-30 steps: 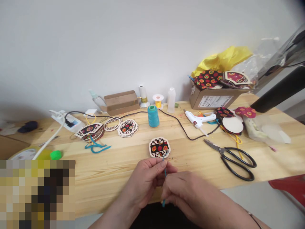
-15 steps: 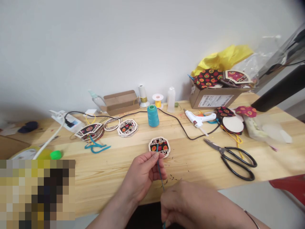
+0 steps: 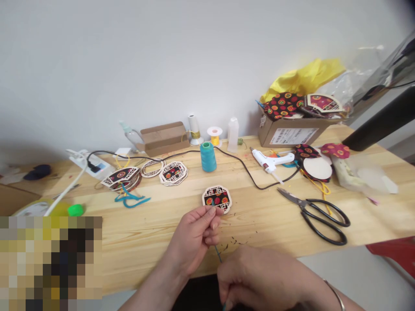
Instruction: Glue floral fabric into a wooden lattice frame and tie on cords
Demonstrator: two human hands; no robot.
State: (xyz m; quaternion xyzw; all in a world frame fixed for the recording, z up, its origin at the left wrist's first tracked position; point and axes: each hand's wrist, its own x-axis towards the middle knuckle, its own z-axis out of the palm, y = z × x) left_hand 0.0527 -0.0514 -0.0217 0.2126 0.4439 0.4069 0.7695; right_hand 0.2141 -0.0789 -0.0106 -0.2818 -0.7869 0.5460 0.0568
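Observation:
My left hand [image 3: 197, 229] pinches a teal cord [image 3: 218, 253] between thumb and forefinger, above the table's near part. Lower and to the right, my right hand [image 3: 246, 276] is closed on the same cord, which runs between the two hands; a bit of teal shows below its fingers. Just beyond my left fingertips lies a wooden lattice piece [image 3: 223, 195] with black floral cloth, partly covered by the fingers. A cone of teal thread [image 3: 208, 157] stands upright farther back.
Black-handled scissors [image 3: 311, 216] and a white glue gun [image 3: 270, 162] lie to the right. Lattice pieces [image 3: 173, 172] and a fan-shaped piece [image 3: 121, 178] are at left. A cardboard box [image 3: 288, 134] of cloth pieces stands back right. A black cable [image 3: 241, 166] crosses the table.
The fingers of my left hand have curled in more around the cord, and less teal shows above the thumb. My right hand has shifted slightly.

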